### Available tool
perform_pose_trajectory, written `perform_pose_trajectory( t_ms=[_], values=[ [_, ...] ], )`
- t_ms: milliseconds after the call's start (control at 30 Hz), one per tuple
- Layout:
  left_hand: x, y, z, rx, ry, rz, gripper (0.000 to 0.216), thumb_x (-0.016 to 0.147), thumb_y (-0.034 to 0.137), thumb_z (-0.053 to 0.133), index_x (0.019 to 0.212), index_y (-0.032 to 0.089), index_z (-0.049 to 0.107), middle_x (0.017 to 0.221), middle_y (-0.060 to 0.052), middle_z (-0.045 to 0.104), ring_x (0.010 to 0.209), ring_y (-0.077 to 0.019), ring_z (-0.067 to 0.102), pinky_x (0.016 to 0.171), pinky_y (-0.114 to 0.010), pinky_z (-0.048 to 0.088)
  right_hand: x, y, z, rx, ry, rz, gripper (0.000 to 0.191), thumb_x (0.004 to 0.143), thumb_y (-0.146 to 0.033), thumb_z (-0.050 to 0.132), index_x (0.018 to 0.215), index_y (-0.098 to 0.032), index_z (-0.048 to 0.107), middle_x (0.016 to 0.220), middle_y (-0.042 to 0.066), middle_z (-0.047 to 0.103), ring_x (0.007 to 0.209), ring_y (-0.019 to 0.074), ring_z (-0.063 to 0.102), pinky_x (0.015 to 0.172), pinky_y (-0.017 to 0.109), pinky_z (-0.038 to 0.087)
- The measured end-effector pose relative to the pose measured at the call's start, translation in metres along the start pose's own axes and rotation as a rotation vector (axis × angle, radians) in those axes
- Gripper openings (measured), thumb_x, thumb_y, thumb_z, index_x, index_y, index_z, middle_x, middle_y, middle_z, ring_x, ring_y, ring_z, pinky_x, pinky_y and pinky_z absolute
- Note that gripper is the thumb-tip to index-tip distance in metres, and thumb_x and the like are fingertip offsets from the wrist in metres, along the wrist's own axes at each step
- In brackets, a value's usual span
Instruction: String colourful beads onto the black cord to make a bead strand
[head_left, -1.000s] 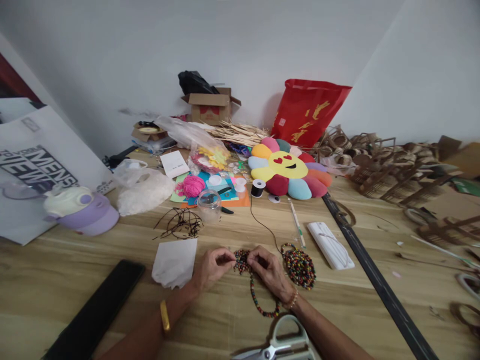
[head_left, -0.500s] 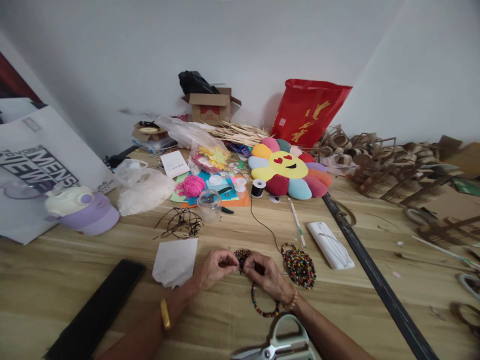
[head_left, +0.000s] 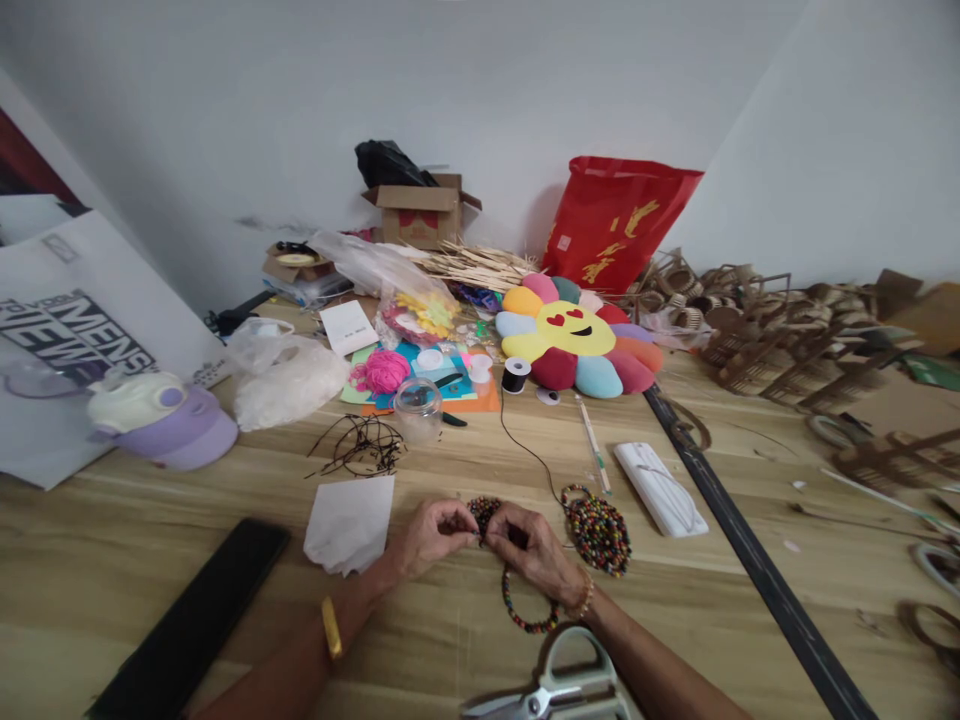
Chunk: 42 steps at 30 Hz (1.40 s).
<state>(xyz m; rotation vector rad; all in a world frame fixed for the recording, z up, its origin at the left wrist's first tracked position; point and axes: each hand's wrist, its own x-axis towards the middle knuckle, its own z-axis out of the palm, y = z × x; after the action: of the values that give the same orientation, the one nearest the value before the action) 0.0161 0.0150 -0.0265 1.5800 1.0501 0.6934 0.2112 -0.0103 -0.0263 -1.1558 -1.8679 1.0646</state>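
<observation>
My left hand is closed in a pinch, thumb and forefinger meeting at the edge of a small heap of dark mixed beads. What sits between those fingertips is too small to make out. Facing it, my right hand pinches at the same spot, and a string of multicoloured beads curves out from beneath it onto the table. A larger coil of beaded strands lies just right of that hand. Thin black cord runs back from near this coil to a black spool.
Scissors with pale handles lie near my right forearm. A white paper and a black case are on the left. Behind stand a clear jar, cut cords and a flower cushion. A white power strip lies right.
Both hands keep nearly the same pinch over the beads. The whole view has shifted very slightly; nothing else visibly differs.
</observation>
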Motion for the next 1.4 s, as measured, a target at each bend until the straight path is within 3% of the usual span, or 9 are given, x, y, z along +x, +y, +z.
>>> perform_pose_trajectory(
  t_ms=[933, 1400],
  values=[
    [-0.0008, 0.0022, -0.0027, -0.064, -0.042, -0.046, 0.012, 0.067, 0.021, 0.067, 0.074, 0.012, 0.069, 0.068, -0.003, 0.066, 0.064, -0.0138, 0.057, 0.061, -0.023, 0.043, 0.0005, 0.0020, 0.0018, -0.021, -0.005, -0.031, 0.011, 0.083, -0.020, 0.054, 0.074, -0.015, 0.058, 0.069, 0.001, 0.057, 0.064, 0.0127, 0.051, 0.059, 0.022, 0.040],
    [-0.0005, -0.0015, 0.0003, -0.005, -0.031, 0.001, 0.009, 0.067, 0.018, 0.067, 0.073, 0.013, 0.071, 0.067, -0.003, 0.066, 0.064, -0.0140, 0.057, 0.060, -0.022, 0.043, 0.0006, 0.0034, 0.0013, -0.034, -0.021, -0.050, 0.013, 0.084, -0.021, 0.055, 0.074, -0.015, 0.059, 0.071, 0.001, 0.057, 0.065, 0.0126, 0.051, 0.058, 0.022, 0.040]
  ],
)
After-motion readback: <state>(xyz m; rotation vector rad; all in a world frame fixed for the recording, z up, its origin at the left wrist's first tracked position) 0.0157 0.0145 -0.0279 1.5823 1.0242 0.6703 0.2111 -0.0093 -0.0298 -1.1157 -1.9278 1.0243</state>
